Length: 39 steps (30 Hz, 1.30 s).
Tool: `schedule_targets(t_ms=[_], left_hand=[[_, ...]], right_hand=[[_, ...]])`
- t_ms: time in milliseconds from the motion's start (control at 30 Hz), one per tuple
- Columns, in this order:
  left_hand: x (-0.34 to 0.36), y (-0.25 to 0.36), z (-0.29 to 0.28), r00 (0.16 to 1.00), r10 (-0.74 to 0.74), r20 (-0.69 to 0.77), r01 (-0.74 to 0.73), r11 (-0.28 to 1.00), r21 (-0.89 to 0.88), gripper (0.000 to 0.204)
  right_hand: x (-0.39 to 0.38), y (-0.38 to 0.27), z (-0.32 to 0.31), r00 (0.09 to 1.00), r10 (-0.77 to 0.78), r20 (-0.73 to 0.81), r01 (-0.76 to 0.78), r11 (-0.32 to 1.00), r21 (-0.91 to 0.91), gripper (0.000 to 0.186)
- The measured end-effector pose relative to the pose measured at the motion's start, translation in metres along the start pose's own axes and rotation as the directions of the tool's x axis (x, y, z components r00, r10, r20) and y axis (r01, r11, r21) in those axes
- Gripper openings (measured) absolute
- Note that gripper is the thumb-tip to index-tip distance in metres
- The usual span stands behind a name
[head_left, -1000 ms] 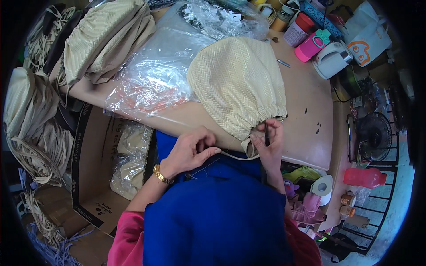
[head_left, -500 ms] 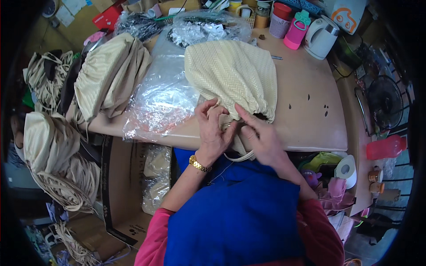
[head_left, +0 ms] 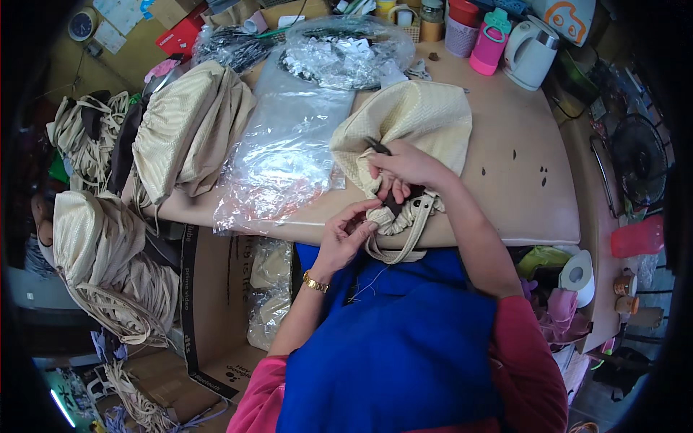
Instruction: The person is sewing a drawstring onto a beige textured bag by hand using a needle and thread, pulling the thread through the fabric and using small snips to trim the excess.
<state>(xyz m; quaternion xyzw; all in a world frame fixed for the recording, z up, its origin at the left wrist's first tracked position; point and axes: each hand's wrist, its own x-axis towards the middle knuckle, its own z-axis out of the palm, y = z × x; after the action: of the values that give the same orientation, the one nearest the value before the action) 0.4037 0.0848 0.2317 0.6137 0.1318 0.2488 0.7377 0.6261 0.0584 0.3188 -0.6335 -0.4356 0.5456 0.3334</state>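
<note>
A cream woven-texture bag (head_left: 415, 119) with a gathered edge lies on the padded work surface in front of me. My left hand (head_left: 346, 234) is closed at the bag's gathered edge, pinching it between thumb and fingertips. Over the bag's opening, my right hand (head_left: 404, 169) has its fingers curled around a dark narrow object (head_left: 377, 146), whose end sticks out above the hand; its kind is unclear. Dark material shows between the hands. A cream strap (head_left: 413, 242) with dark eyelets hangs in a loop over the front edge.
Clear plastic sheeting (head_left: 278, 159) lies left of the bag. More cream bags (head_left: 184, 130) are piled at the left, above a cardboard box (head_left: 216, 303). At the back right stand a pink bottle (head_left: 489, 50) and a white kettle (head_left: 529, 54). A paper roll (head_left: 576, 278) is below the right edge.
My right hand has moved up over the bag's opening, and a dark narrow object now shows in it. The bag's top has folded open, and its strap has come into fuller view.
</note>
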Motion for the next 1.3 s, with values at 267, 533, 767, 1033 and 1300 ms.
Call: schedule_targets(t_ms=[267,533,767,1033,1300], left_hand=[[0.003,0.006,-0.005,0.997,-0.071,0.041,0.076,0.986,-0.147,0.067],[0.014,0.02,0.015,0.985,-0.098,-0.145,0.11,0.991,0.078,0.035],[0.032,0.005,0.011,0.963,-0.16,-0.217,0.092,0.952,-0.293,0.014],[0.034,0.006,0.0,0.971,-0.213,-0.104,0.184,0.953,-0.239,0.009],[0.024,0.008,-0.006,0.954,-0.288,-0.086,0.246,0.913,-0.326,0.024]], right_hand=[[-0.064,0.032,0.031,0.876,-0.373,-0.307,0.303,0.919,-0.251,0.014],[-0.067,0.045,0.043,0.836,-0.434,-0.336,0.311,0.879,-0.361,0.029],[-0.067,0.052,0.049,0.773,-0.562,-0.295,0.45,0.812,-0.371,0.036],[-0.055,0.056,0.067,0.611,-0.77,-0.183,0.573,0.589,-0.57,0.015],[-0.081,0.06,0.041,0.796,-0.562,-0.225,0.569,0.822,-0.042,0.008]])
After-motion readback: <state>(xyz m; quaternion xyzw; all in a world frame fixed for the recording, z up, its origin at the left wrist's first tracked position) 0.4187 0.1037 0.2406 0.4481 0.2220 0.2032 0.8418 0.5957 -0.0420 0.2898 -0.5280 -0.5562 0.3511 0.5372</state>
